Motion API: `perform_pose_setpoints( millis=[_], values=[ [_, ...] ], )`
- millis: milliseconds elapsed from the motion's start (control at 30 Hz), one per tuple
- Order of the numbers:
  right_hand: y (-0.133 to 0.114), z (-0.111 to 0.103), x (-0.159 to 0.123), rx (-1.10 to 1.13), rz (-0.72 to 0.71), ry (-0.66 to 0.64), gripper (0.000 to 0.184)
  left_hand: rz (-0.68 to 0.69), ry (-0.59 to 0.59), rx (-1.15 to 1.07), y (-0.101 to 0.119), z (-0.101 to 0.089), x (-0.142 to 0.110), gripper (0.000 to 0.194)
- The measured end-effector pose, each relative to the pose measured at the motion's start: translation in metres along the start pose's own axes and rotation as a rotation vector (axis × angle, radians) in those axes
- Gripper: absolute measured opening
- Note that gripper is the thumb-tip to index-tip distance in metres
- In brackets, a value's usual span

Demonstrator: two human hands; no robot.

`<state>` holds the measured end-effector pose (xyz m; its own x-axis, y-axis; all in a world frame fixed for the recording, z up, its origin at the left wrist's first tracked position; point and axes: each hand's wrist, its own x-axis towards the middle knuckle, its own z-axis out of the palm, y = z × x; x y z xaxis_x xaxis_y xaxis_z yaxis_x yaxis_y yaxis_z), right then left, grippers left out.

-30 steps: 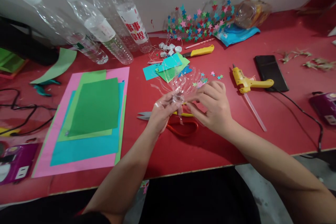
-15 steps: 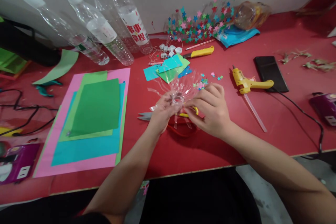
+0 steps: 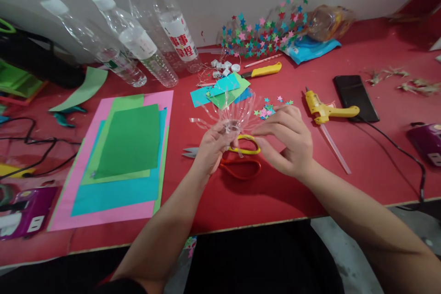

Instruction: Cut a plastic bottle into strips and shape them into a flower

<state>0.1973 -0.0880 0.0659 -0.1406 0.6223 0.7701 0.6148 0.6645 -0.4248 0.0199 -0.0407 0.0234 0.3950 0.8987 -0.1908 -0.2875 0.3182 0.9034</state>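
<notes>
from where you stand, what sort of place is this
Probably a craft workspace against a wall: the stacked coloured paper, yellow glue gun and scissors on the red tabletop suggest it.

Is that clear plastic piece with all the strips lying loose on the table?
No, the left hand grips the clear plastic piece near its ring-shaped middle.

clear plastic piece (image 3: 233,125) | ring-shaped centre | thin strips fanned outward | in left grip (image 3: 211,146)
</notes>
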Motion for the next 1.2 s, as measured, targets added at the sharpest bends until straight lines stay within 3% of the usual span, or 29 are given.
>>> perform_pose_setpoints(
  millis=[267, 667, 800, 933, 1200],
  values=[
    [-0.002, -0.006, 0.001, 0.087, 0.076, 0.106, 0.013, -0.044, -0.05, -0.038, -0.001, -0.001, 0.0, 0.034],
    [0.0, -0.018, 0.013, 0.003, 0.145, 0.163, 0.013, -0.099, -0.111, 0.012, -0.003, -0.003, -0.001, 0.036],
    [0.002, -0.021, 0.03, 0.03, 0.215, 0.035, 0.014, -0.054, -0.075, -0.015, 0.0, -0.002, 0.0, 0.037],
    [0.004, -0.017, 0.049, 0.023, 0.122, -0.201, 0.013, -0.015, -0.051, -0.075, 0.002, -0.001, 0.002, 0.036],
    [0.002, -0.009, 0.071, 0.049, 0.162, -0.386, 0.011, 0.126, 0.007, -0.142, 0.004, -0.009, 0.006, 0.028]
  ],
)
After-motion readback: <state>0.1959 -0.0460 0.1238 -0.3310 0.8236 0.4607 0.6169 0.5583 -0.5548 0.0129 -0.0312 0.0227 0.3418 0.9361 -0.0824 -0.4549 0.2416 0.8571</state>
